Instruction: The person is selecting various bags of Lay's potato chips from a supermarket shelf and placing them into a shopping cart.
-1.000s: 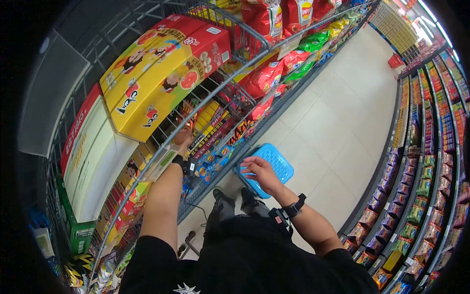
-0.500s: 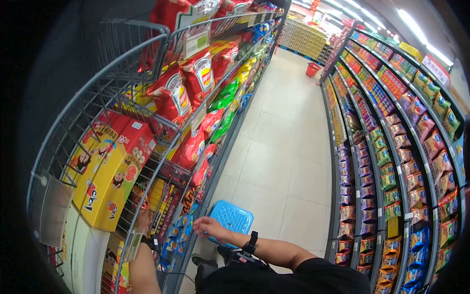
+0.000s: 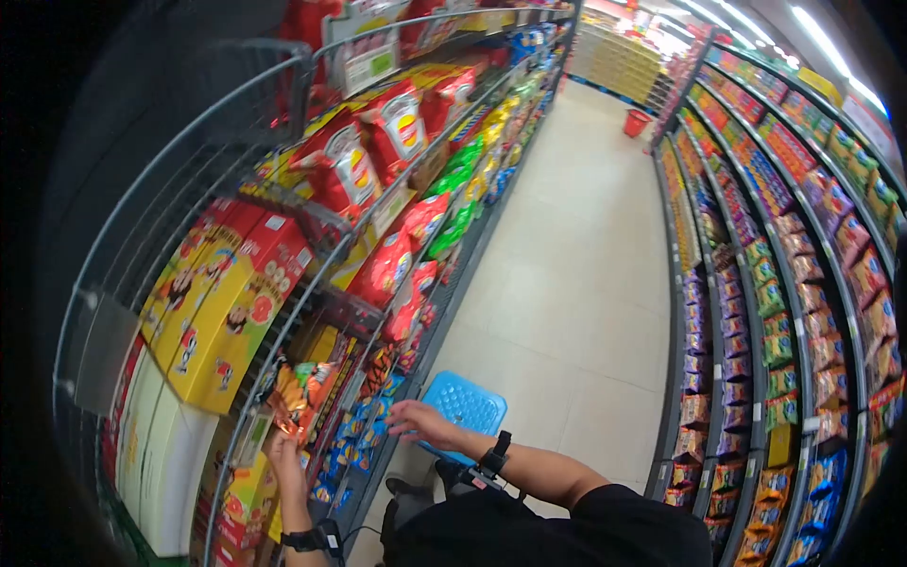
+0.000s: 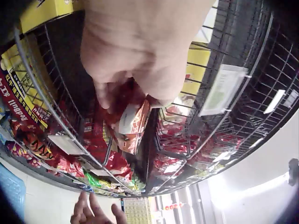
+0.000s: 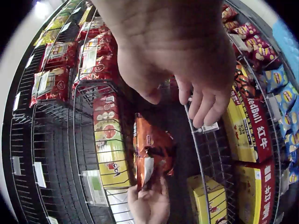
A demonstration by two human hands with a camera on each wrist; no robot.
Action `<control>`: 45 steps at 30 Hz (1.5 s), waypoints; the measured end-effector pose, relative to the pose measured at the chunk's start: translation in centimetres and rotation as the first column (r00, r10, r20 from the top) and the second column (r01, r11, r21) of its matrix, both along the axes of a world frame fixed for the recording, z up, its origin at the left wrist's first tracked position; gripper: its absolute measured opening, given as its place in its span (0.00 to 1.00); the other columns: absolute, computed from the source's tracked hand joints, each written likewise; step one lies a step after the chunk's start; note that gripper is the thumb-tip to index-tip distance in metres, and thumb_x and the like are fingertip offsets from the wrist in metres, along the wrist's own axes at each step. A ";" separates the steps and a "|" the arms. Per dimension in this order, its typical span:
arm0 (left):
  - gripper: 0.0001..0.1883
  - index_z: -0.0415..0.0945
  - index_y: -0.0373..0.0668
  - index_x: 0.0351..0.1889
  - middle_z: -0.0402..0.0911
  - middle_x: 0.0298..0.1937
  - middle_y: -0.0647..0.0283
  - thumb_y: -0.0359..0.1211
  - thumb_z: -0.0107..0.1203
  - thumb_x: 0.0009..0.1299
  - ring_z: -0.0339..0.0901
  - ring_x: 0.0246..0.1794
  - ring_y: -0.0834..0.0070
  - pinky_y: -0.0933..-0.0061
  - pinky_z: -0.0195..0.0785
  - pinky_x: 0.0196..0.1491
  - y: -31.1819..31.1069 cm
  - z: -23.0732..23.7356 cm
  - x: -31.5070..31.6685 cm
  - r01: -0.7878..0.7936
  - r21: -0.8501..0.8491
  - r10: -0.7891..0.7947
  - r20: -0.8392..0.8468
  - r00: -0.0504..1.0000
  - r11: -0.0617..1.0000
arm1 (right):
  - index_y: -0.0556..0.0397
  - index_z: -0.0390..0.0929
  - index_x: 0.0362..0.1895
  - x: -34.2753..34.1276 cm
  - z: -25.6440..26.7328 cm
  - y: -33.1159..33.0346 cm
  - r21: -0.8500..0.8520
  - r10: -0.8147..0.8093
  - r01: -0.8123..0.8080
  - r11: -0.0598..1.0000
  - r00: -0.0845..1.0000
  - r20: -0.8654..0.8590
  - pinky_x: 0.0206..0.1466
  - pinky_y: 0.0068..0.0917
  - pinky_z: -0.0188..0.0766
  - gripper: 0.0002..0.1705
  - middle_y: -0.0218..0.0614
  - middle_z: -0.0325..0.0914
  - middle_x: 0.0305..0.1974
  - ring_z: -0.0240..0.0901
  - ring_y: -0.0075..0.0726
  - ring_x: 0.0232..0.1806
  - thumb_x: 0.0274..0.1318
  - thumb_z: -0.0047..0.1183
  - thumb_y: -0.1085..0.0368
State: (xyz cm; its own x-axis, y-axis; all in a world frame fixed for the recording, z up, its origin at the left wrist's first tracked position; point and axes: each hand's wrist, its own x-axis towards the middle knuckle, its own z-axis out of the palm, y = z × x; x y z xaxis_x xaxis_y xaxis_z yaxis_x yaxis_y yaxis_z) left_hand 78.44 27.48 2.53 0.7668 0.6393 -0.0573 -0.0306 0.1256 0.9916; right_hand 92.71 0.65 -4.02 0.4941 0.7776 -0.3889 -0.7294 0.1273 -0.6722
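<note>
My left hand (image 3: 285,458) pinches the lower end of a shiny orange snack bag (image 3: 302,392) at the front of the wire shelf. In the right wrist view the bag (image 5: 152,144) stands upright above the left hand's fingers (image 5: 148,203). Seen from the left wrist, the thumb and fingers close on one end of it. My right hand (image 3: 422,422) hangs over the aisle beside the shelf, its fingers loosely bent and holding nothing. Yellow-and-red gift boxes (image 3: 213,307) sit on the shelf to the left of the bag.
Wire rails (image 3: 312,283) run along the shelf front. Red chip bags (image 3: 397,123) fill the shelf farther along, and small blue bags (image 3: 354,439) lie low. A blue stool (image 3: 463,402) stands on the aisle floor by my feet. Stocked snack racks (image 3: 756,312) line the right side.
My left hand has drawn back from inside the shelf, bringing the orange snack bag out toward me. The right hand stays loose beside the shelf. The head view has tilted up along the aisle.
</note>
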 end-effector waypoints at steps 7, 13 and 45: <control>0.02 0.71 0.35 0.26 0.79 0.39 0.61 0.20 0.52 0.58 0.75 0.43 0.74 0.73 0.66 0.47 -9.4 3.1 -14.1 0.215 0.268 -0.160 -0.213 0.964 0.939 | 0.50 0.58 0.67 -4.5 1.4 1.0 0.442 0.511 -0.396 0.805 0.841 -0.177 0.62 0.40 0.67 0.36 0.38 0.65 0.65 0.66 0.38 0.63 0.66 0.42 0.40; 0.04 0.70 0.38 0.32 0.75 0.46 0.61 0.24 0.54 0.60 0.73 0.48 0.70 0.72 0.63 0.53 -13.8 1.6 -23.5 0.251 0.401 -0.179 -0.208 0.962 0.881 | 0.55 0.59 0.66 -12.8 -0.1 3.4 0.150 0.571 -0.553 0.819 0.812 -0.120 0.61 0.35 0.69 0.33 0.38 0.70 0.60 0.69 0.33 0.58 0.61 0.57 0.61; 0.32 0.59 0.35 0.65 0.71 0.58 0.59 0.29 0.61 0.64 0.68 0.59 0.72 0.68 0.61 0.63 -29.8 -5.4 -64.6 -0.525 -0.302 0.565 0.059 0.823 0.796 | 0.60 0.65 0.59 -57.1 2.3 -2.2 -0.298 0.814 -0.826 0.479 0.291 0.502 0.59 0.30 0.67 0.34 0.35 0.74 0.53 0.70 0.28 0.53 0.51 0.66 0.65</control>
